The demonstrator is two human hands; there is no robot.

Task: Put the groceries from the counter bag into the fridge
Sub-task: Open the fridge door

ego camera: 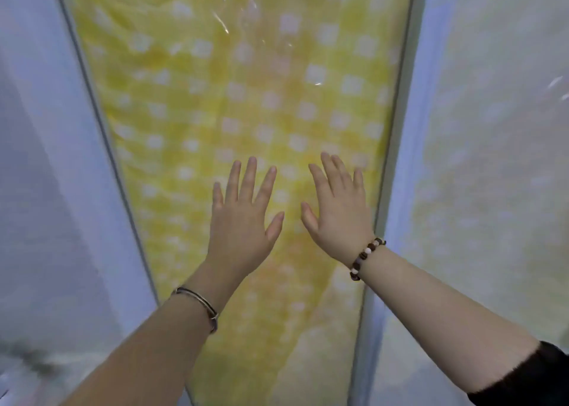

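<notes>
Both my hands are held out flat in front of a glossy panel (pixel 246 82) with a yellow and white checked pattern, framed by grey edges. My left hand (pixel 243 215) has its fingers straight and spread, and holds nothing. My right hand (pixel 335 208) is also spread with straight fingers and holds nothing. Whether the palms touch the panel I cannot tell. No groceries, bag or fridge interior are in sight. A thin bangle sits on my left wrist and a bead bracelet on my right wrist.
Pale bluish-white glossy panels (pixel 46 159) flank the yellow one on the left and on the right (pixel 492 159). A grey frame strip (pixel 397 128) runs along the yellow panel's right edge. The picture is blurred.
</notes>
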